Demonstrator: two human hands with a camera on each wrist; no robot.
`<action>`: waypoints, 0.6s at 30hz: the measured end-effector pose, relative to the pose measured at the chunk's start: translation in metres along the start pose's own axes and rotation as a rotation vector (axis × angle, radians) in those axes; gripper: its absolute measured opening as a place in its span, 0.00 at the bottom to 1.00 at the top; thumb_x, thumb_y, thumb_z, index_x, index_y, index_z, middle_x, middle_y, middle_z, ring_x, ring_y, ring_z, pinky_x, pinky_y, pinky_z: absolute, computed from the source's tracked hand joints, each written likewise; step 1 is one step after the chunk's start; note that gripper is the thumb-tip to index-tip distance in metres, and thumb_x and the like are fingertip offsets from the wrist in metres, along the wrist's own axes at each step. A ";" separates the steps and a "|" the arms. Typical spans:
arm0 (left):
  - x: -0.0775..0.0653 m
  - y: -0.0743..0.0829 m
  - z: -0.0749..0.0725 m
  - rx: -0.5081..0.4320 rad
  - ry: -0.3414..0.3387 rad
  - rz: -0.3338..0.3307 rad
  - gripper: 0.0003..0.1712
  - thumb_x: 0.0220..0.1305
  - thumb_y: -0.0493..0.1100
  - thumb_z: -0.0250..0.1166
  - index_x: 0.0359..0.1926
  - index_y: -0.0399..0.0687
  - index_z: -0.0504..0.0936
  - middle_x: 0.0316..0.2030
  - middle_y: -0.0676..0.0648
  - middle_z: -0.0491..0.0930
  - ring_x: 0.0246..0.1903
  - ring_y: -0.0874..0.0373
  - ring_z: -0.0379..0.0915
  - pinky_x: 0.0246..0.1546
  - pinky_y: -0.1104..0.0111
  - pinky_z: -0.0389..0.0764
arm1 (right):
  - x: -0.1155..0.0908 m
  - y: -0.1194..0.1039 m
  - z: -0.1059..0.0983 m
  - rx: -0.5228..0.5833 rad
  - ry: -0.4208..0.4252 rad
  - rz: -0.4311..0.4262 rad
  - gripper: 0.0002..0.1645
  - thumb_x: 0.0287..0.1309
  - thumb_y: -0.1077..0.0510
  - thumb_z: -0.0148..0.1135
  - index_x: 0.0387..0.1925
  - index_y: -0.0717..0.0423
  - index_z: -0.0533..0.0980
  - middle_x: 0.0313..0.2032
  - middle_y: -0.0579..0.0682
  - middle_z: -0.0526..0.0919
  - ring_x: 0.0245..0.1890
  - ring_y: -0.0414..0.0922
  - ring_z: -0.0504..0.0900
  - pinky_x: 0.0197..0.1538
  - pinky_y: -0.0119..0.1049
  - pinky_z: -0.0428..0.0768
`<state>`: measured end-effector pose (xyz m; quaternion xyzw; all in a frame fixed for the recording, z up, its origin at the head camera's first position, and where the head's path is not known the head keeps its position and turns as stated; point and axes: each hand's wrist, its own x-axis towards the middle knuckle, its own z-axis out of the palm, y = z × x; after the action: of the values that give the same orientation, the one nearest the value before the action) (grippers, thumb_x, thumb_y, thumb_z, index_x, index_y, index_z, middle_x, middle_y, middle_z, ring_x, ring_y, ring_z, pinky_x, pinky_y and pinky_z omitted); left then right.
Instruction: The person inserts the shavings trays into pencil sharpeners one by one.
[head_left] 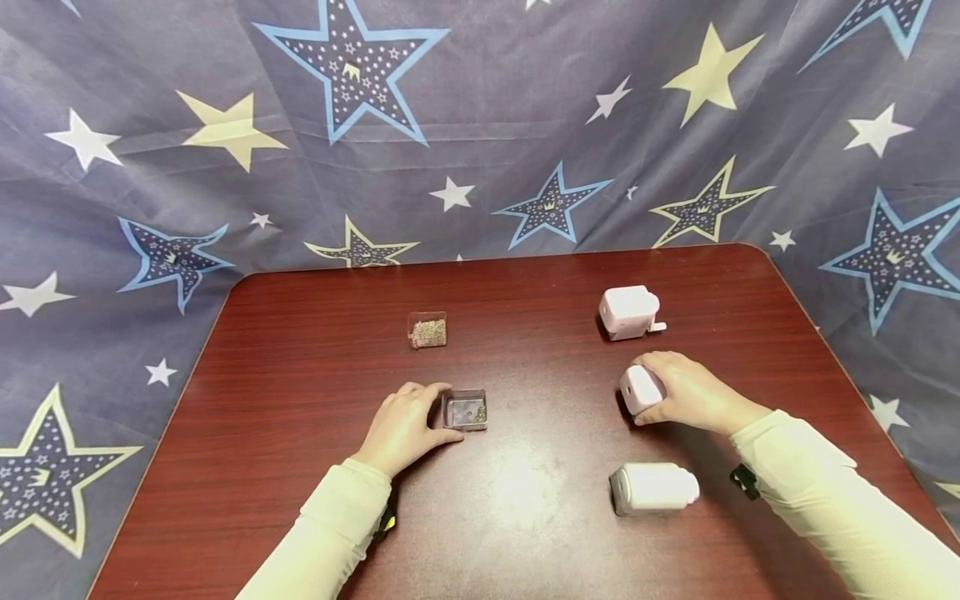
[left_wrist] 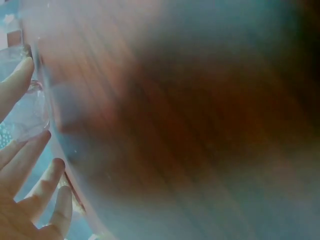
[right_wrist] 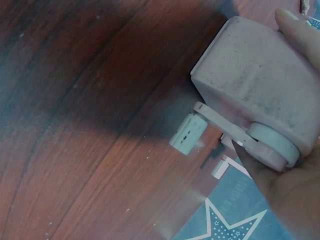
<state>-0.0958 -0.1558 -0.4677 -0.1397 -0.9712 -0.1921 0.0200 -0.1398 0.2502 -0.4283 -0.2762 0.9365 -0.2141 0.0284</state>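
Note:
My left hand (head_left: 405, 427) has its thumb and fingers at opposite sides of a small clear shavings drawer (head_left: 466, 412), which holds a few shavings in one corner. In the left wrist view the see-through drawer (left_wrist: 30, 112) shows between thumb and fingers. My right hand (head_left: 686, 392) grips a pale pink crank pencil sharpener (head_left: 640, 390), its fingers and thumb on opposite sides of the body. The right wrist view shows that sharpener's (right_wrist: 255, 75) body and its crank handle (right_wrist: 189, 134), with the thumb partly out of frame.
Another clear drawer (head_left: 429, 331), full of shavings, lies farther back on the dark red table (head_left: 315, 333). A second pink sharpener (head_left: 628, 312) stands behind my right hand. A white sharpener (head_left: 656, 487) lies nearer me. A star-patterned curtain (head_left: 480, 125) hangs behind the table.

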 end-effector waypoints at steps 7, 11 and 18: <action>0.005 0.005 0.004 0.008 -0.006 0.027 0.42 0.40 0.62 0.77 0.56 0.44 0.83 0.40 0.45 0.86 0.46 0.49 0.77 0.47 0.54 0.76 | 0.000 0.000 -0.001 0.007 -0.002 0.004 0.38 0.29 0.49 0.83 0.44 0.62 0.77 0.36 0.52 0.81 0.38 0.51 0.79 0.43 0.53 0.78; 0.007 0.009 0.006 0.007 0.001 0.044 0.42 0.40 0.63 0.77 0.55 0.44 0.83 0.40 0.45 0.86 0.45 0.49 0.77 0.47 0.54 0.76 | 0.000 0.000 -0.001 0.013 -0.003 0.004 0.38 0.29 0.50 0.83 0.44 0.62 0.77 0.36 0.52 0.81 0.38 0.51 0.79 0.43 0.52 0.78; 0.010 0.012 0.010 0.028 0.005 0.075 0.41 0.40 0.64 0.76 0.54 0.46 0.82 0.40 0.45 0.87 0.44 0.49 0.77 0.46 0.54 0.75 | 0.000 0.001 0.000 0.016 -0.005 0.004 0.38 0.29 0.50 0.83 0.44 0.62 0.77 0.35 0.52 0.81 0.38 0.51 0.79 0.43 0.52 0.78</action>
<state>-0.1015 -0.1383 -0.4719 -0.1752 -0.9678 -0.1780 0.0313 -0.1404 0.2503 -0.4286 -0.2747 0.9353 -0.2208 0.0333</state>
